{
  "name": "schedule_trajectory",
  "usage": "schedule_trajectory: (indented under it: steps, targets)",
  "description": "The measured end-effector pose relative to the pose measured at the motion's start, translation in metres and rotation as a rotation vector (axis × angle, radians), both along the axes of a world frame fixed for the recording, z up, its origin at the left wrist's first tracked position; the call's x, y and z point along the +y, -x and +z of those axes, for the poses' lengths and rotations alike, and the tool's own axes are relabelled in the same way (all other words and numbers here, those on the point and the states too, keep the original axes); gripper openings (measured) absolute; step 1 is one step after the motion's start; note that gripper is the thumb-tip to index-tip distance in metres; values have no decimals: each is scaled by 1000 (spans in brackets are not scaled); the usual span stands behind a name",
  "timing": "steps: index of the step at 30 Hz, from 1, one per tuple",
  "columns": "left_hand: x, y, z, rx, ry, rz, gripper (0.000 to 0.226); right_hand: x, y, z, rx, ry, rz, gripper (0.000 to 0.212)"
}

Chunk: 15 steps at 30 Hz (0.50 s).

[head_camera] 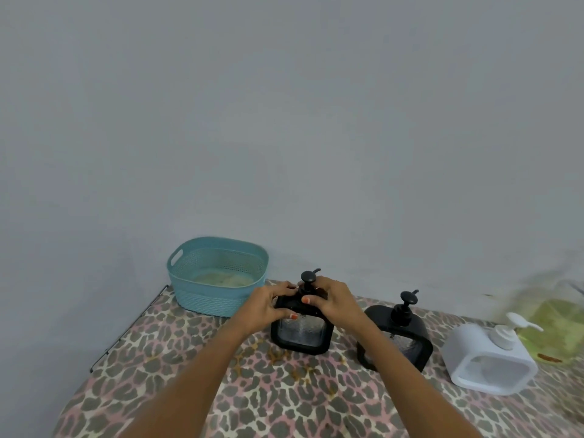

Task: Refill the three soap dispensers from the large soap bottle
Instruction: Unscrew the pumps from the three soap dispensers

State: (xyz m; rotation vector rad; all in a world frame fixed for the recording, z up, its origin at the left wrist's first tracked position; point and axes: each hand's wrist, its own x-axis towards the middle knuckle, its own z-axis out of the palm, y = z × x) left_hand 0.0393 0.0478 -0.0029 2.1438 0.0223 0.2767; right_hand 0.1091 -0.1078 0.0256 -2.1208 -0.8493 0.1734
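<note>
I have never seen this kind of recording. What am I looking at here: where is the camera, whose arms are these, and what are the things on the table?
There is no machine here. A person wears one camera on the head; it looks forward and down, so you see that person's own two arms. The left hand grips the shoulder of the left black dispenser, and the right hand has its fingers round its pump neck. To the right stand a second black dispenser and a white dispenser, both with pumps on. A teal basket stands behind on the leopard-print cloth. The green thing at the far right is too blurred to name.
</note>
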Motion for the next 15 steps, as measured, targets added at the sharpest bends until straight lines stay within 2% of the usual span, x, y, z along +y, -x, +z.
schedule_trajectory:
  steps: [4,8,10,15]
  targets:
    - [0,1,1,-4,0,-2,49,-2,-3,5,52,32,22,28]
    - [0,2,3,-5,-6,-14,47,5,2,-1,-61,1,-106,41]
    - [-1,2,3,-4,-9,-17,48,8,6,-3,-76,-14,-149,40]
    - [0,4,3,6,26,-3,52,2,5,4,64,-88,-93,39]
